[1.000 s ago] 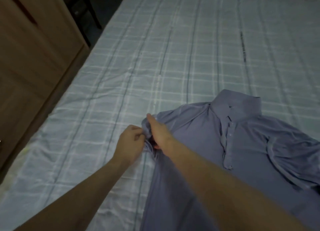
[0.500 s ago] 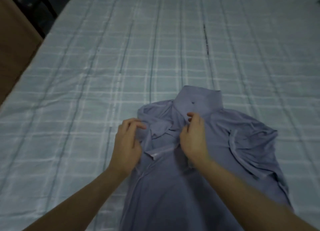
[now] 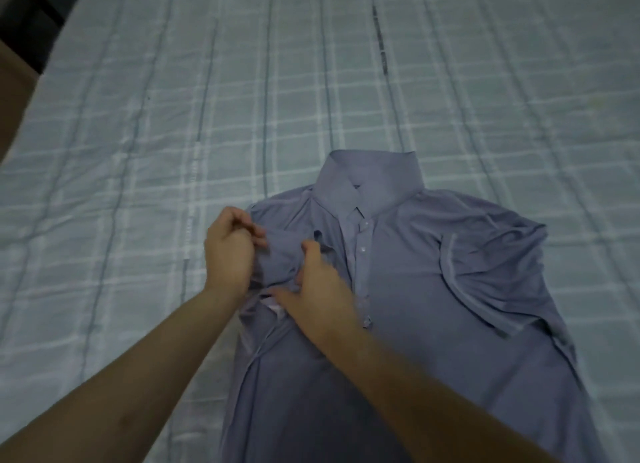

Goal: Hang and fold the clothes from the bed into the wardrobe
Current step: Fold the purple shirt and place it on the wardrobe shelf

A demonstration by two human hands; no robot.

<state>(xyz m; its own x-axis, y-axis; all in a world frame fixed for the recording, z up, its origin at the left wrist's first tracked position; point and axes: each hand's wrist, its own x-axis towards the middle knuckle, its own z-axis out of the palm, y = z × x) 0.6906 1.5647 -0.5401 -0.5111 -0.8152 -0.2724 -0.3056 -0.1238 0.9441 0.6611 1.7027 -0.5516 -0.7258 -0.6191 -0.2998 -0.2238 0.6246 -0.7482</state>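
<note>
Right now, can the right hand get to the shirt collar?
Probably yes. The right hand grips bunched fabric on the shirt just below the collar; nothing lies between them. It would have to let go of the fabric first.

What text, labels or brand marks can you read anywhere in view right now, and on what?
None can be read.
The shirt shows no print or logo; a pale patch by the right hand may be a tag, too blurred to read.
The plaid bedspread carries only its pattern.

shirt (image 3: 433,289) hem cut off below, right hand (image 3: 318,296) blurred
</note>
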